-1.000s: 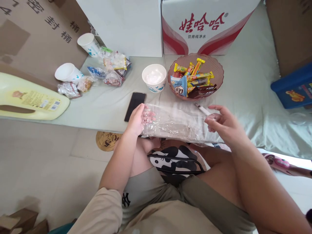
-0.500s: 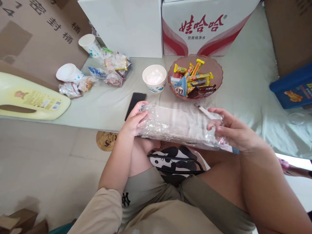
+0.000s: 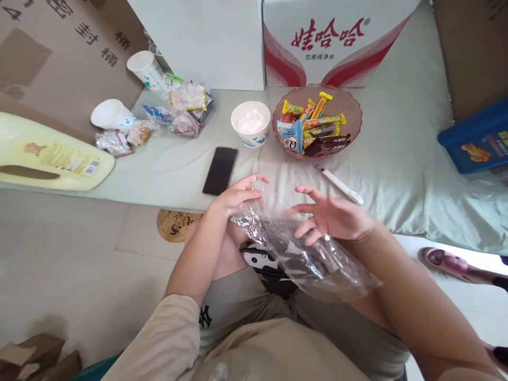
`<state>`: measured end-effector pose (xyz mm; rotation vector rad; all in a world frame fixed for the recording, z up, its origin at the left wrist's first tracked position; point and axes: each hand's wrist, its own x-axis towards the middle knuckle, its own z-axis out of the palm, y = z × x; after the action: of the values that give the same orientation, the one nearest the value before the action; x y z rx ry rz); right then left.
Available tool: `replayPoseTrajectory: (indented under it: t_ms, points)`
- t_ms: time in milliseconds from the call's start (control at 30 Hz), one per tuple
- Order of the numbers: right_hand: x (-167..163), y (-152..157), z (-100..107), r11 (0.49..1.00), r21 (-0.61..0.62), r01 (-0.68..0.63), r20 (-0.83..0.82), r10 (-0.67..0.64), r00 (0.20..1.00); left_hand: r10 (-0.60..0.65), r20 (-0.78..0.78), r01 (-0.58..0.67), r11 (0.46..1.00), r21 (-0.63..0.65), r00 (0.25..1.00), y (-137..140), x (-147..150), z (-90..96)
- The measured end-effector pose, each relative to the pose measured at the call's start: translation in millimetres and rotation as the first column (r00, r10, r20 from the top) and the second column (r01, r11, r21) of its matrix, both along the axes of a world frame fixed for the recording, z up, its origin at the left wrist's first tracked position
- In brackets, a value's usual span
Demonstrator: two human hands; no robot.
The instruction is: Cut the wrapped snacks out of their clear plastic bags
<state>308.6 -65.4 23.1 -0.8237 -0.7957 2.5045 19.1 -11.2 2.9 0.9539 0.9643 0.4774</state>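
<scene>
Head view, centre frame: left hand (image 3: 237, 198) pinches bag (image 3: 305, 254); right hand (image 3: 333, 218) spread, released. Next likely needs a right-hand regrip.

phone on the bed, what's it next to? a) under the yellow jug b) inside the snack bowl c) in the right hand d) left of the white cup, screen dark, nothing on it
d: the phone lies flat and dark on the sheet, just left of and nearer than the white cup, apart from the bowl, while the left hand pinches the clear bag beside it.
</scene>
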Motion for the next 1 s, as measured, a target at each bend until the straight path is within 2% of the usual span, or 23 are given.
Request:
replayPoseTrajectory:
  t_ms: [133,233,300,433,500,567,733,800,867,933,1000]
  points:
    - [-19.9,-10.6,-15.8,0.995,-0.001,-0.099,0.040,0.099,0.994,-0.126,0.019,0.126,0.992,-0.008,0.992,-1.3,0.5,-3.3]
    - [-27.0,-17.9,-14.3,0.959,0.165,-0.230,0.153,0.205,0.967,-0.141,0.031,0.141,0.990,-0.017,0.990,-1.8,1.1,-3.1]
    - [-26.4,-20.9,-7.5,0.923,0.276,-0.267,0.178,0.223,0.958,-0.137,0.064,0.139,0.990,-0.026,0.989,-2.1,0.1,-3.3]
    - [-18.7,-21.2,4.6,0.887,0.415,-0.204,0.017,0.217,0.976,-0.156,0.253,0.174,0.984,-0.049,0.955,-4.5,-5.6,-8.2]
    - [-15.6,-19.7,5.2,0.861,0.487,-0.150,-0.079,0.215,0.973,-0.188,0.364,0.220,0.974,-0.049,0.912,-5.7,-9.6,-12.4]
    - [-14.5,-18.7,2.3,0.859,0.504,-0.087,-0.188,0.208,0.960,-0.197,0.436,0.237,0.971,-0.040,0.878,-5.6,-13.1,-15.7]
    - [-17.9,-23.6,-4.1,0.880,0.476,0.002,-0.395,0.212,0.894,-0.054,0.451,0.080,0.996,-0.037,0.891,0.8,-9.6,-13.3]
    - [-19.7,-27.2,-2.1,0.891,0.441,0.111,-0.451,0.113,0.885,0.009,0.429,0.016,0.998,-0.054,0.903,1.4,-1.4,-10.8]
    - [-22.1,-28.8,1.0,0.891,0.369,0.264,-0.392,-0.109,0.913,0.038,0.416,0.006,0.995,-0.104,0.909,-2.0,8.9,-10.6]
    - [-25.8,-26.9,2.3,0.867,0.305,0.394,-0.141,-0.368,0.919,0.059,0.418,0.014,0.986,-0.169,0.906,-8.8,19.3,-12.6]
    - [-30.6,-22.3,0.6,0.849,0.263,0.459,0.161,-0.508,0.846,0.080,0.435,0.018,0.976,-0.218,0.897,-16.3,28.1,-14.6]
